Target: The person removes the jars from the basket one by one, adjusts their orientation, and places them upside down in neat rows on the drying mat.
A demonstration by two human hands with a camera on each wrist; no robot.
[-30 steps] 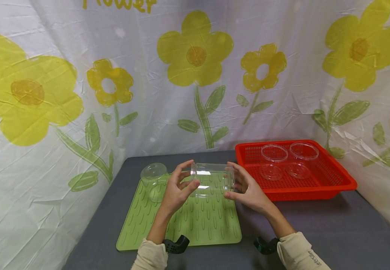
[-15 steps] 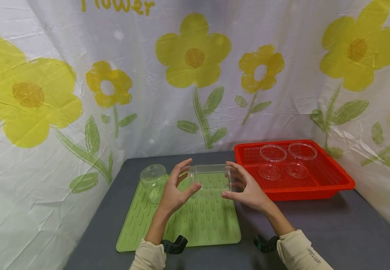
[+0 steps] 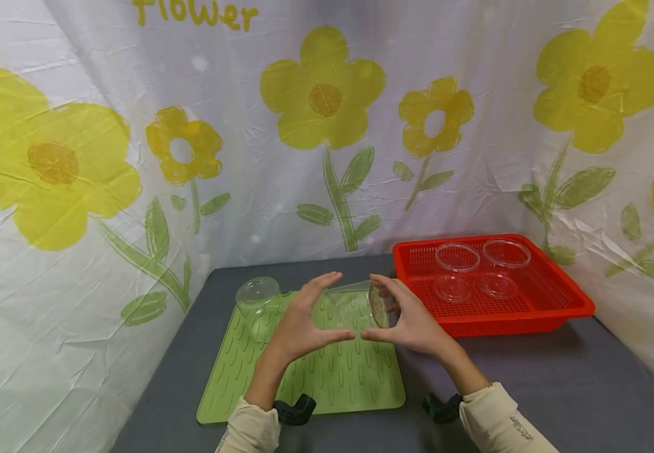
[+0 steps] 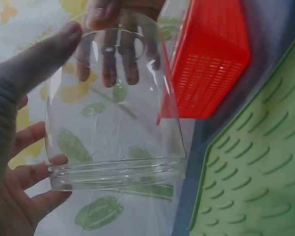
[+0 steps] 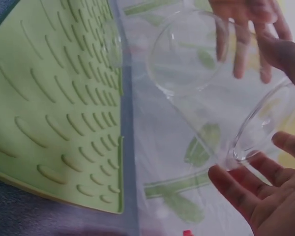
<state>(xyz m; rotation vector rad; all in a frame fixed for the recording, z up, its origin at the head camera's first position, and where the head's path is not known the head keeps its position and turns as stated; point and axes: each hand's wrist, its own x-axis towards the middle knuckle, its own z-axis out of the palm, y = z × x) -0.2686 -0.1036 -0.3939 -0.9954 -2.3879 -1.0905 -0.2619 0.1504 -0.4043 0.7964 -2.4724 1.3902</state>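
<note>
A clear jar [image 3: 352,305] lies sideways in the air above the green mat [image 3: 332,377], held between both hands. My left hand [image 3: 304,321] curves around its left end, which is partly hidden; in the left wrist view, fingers touch near the threaded rim [image 4: 118,172] and the thumb lies by the other end. At the right end my right hand [image 3: 412,318] grips the round edge, thumb below and fingers above. The two thumbs are close together in the head view. Through the jar wall, the right fingers [image 4: 108,59] show in the left wrist view.
Another clear jar [image 3: 259,308] stands at the mat's back left. To the right, a red basket [image 3: 508,324] holds two upright clear jars [image 3: 457,270]. A dark grey table [image 3: 474,390] lies underneath, with a flower-printed curtain [image 3: 236,207] behind.
The jar has turned from level to slanted, its right end now facing more toward the head camera. My left hand has shifted right, bringing the thumbs closer together.
</note>
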